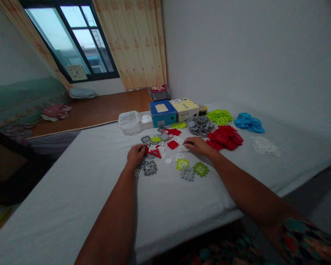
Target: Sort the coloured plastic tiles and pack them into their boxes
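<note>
Two bare hands sit low over the white cloth [99, 176], fingers drawn narrow: the left hand [136, 155] beside red jagged-edged plastic pieces [156, 153], the right hand [195, 145] by thin white square plastic frames [180, 148]; whether either grips one cannot be told. Pinching a flat piece by its edge, wrist clear of its neighbours, should free it without dragging others along. The red pieces lie near grey notched plastic plates [150, 169], partly overlapped; the frames look light, open and loosely scattered.

The right sleeve [306, 237] is dark, blotched red, teal and orange — both forearms [111, 217] bare.
</note>
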A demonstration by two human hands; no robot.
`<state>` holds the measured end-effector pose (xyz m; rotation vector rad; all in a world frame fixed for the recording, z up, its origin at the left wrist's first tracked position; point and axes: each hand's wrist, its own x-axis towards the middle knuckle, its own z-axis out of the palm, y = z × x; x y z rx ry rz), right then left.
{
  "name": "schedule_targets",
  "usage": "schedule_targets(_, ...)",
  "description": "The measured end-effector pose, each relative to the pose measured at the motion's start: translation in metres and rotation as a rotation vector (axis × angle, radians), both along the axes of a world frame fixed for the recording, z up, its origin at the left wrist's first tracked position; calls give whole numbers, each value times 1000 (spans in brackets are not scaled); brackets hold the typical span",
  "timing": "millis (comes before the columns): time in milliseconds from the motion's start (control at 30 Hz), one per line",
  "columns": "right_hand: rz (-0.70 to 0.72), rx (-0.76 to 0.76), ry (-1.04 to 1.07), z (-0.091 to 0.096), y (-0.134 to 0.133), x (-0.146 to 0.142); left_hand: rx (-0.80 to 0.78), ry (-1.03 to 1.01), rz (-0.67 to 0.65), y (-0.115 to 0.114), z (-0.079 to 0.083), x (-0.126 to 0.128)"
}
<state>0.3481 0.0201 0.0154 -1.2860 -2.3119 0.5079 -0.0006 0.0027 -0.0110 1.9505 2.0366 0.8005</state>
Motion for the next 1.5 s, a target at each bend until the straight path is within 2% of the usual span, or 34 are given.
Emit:
schedule_targets(200,-55,18,-8,-1,0,1,-13,20,2,-2,3,2)
schedule_targets(400,-70,-36,-55,-5,-3,-5,1,26,3,1,-1,0)
schedule_targets(633,-85,-40,-201,-7,-9,-14,9,19,7,1,0,0)
schedule_targets(833,-114,-59,-139,-10,-8,-15,-14,37,10,0,4,2)
schedule_targets(933,-174,-53,-125,-6,-13,-18,-25,55,17,0,6,1)
schedule_targets(1067,-150,46,-97,15,-29,-8,-31,66,2,1,8,-1)
schedule_targets(1167,-153,154,90,30,-45,30,-47,61,13,2,9,-2)
schedule_targets(1233,-259,236,235,32,-52,76,-54,65,21,1,10,-2)
schedule_targets(1267,-356,287,293,30,-55,103,-56,69,24,1,10,-1)
schedule_targets(1333,-615,385,367,20,-58,162,-59,80,30,1,11,0)
schedule_targets(1400,-846,403,363,4,-60,219,-59,95,28,1,12,0)
schedule_targets(1500,-1012,322,286,-17,-63,277,-50,119,27,1,13,0)
